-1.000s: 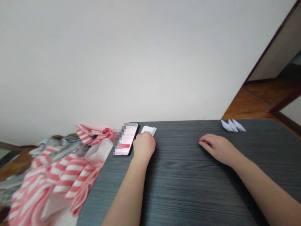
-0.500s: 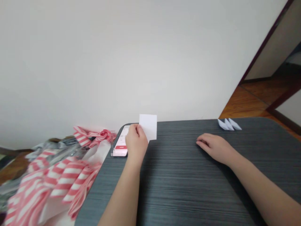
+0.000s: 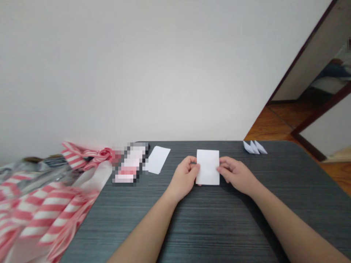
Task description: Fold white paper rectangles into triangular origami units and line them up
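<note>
A blank white sheet of paper [image 3: 208, 167] is held up between my two hands over the dark table. My left hand [image 3: 184, 176] pinches its left edge, thumb in front and fingers partly hidden behind. On the opposite edge, my right hand [image 3: 238, 175] grips the sheet between thumb and fingers. More white paper [image 3: 158, 160] lies flat on the table, left of my left hand. Three folded white paper pieces [image 3: 254, 147] with pointed ends sit side by side near the table's back edge, beyond my right hand.
A phone [image 3: 131, 163], partly pixelated, lies at the table's back left. Red-and-white striped fabric [image 3: 52, 208] is heaped beside the table on the left. The dark table [image 3: 219, 233] meets a white wall [image 3: 175, 73] behind. Wooden floor [image 3: 276, 126] shows at the right.
The sheet has moved right, from my left hand alone to both hands. My right hand has come left and closed on it. White paper now shows beside the phone. The view has shifted slightly.
</note>
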`<state>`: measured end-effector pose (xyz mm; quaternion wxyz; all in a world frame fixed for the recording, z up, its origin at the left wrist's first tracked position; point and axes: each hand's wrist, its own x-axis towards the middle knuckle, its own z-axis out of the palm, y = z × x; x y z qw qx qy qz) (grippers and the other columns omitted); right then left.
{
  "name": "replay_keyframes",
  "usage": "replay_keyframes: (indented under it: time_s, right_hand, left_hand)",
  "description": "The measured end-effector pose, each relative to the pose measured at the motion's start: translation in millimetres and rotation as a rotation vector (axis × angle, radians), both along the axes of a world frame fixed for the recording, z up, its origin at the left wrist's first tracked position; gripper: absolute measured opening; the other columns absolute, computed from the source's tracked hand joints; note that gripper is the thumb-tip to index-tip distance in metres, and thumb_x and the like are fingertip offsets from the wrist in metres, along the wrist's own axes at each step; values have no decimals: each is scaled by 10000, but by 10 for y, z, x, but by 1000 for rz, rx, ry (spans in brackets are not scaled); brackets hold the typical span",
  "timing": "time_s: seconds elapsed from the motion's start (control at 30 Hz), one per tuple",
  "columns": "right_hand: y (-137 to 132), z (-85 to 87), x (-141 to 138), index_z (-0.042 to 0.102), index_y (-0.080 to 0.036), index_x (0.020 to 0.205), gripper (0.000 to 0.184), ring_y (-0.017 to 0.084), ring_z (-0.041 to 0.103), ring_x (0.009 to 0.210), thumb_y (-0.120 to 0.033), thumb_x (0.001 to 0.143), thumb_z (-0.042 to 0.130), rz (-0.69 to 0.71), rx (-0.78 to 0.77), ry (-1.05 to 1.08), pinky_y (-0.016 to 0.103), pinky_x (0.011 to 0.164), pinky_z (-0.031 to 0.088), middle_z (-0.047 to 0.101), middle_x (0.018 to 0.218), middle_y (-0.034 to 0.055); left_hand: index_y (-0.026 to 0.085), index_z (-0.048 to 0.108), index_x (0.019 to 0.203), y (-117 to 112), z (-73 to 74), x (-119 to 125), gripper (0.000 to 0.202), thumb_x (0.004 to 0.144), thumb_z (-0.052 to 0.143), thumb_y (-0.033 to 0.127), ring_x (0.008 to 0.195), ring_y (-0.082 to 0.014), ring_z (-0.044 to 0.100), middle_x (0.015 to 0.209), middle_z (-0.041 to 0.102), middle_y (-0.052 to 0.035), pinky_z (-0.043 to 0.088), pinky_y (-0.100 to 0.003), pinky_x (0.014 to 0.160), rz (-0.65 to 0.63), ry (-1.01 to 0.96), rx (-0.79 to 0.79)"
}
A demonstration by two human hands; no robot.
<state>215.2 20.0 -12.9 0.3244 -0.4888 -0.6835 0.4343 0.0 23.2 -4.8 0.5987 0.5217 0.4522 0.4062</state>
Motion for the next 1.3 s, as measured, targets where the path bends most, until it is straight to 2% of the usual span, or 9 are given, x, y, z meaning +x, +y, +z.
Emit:
replay_keyframes:
  time_s: [0.07, 0.2, 0.43, 0.67, 0.8, 0.93, 1.13, 1.3]
  right_hand:
    - [-2, -15, -16, 550, -208, 912, 126, 114, 510, 469, -332, 922, 533, -12, -39, 71, 231, 498, 393, 561, 567, -65]
    - [5, -22, -28, 515, -207, 852, 126, 110, 507, 474, -315, 907, 548, -35, -74, 115, 225, 498, 375, 541, 549, -73]
    - [5, 18, -56, 546, -194, 953, 111, 107, 498, 439, -294, 906, 538, -5, -133, 188, 222, 485, 363, 548, 508, -81]
    - [1, -8, -56, 652, -186, 992, 185, 111, 526, 505, -298, 857, 593, -81, -188, 316, 235, 512, 404, 589, 599, -45]
    - [-5, -2, -29, 715, -161, 901, 181, 99, 473, 493, -272, 847, 583, -78, -147, 266, 239, 496, 359, 578, 588, -25]
    - [-10, 3, -3, 714, -150, 907, 203, 97, 462, 500, -267, 871, 553, -35, -118, 259, 246, 502, 352, 587, 613, -12]
    - [-29, 27, -55, 565, -174, 1193, 311, 96, 450, 457, -302, 911, 536, -25, -146, 284, 230, 456, 335, 583, 612, -46]
    - [-22, 11, -58, 621, -164, 1087, 227, 100, 483, 503, -271, 890, 582, -19, -141, 173, 231, 486, 341, 578, 596, -41]
  left_hand:
    - [197, 509, 933, -15, 3, 16, 145, 892, 543, 332, 438, -105, 519, 515, 555, 72, 393, -196, 465, -22, 18, 21]
    - [199, 519, 954, -35, -7, 27, 138, 900, 535, 326, 420, -98, 471, 505, 522, 79, 338, -185, 423, -3, 79, 65]
    - [223, 488, 1047, -48, -86, -10, 181, 921, 519, 349, 426, -96, 459, 540, 517, 81, 329, -183, 415, 4, 77, 92]
    - [206, 564, 936, -14, -60, -42, 143, 924, 499, 333, 487, -114, 506, 554, 526, 45, 392, -205, 470, -13, 7, 87]
    - [192, 588, 874, 7, -78, -45, 184, 911, 505, 352, 517, -118, 532, 620, 529, 31, 443, -227, 497, -11, -115, 47]
    - [185, 568, 852, -7, -83, -19, 171, 879, 591, 353, 491, -97, 512, 610, 519, 42, 410, -198, 463, 9, -42, 90]
    - [211, 521, 987, -21, -117, 2, 142, 879, 584, 277, 459, -84, 509, 646, 542, 58, 392, -182, 427, 27, 28, 121]
    - [208, 510, 1085, -25, -93, 3, 237, 877, 586, 292, 463, -80, 517, 668, 556, 58, 401, -182, 433, 23, 36, 108]
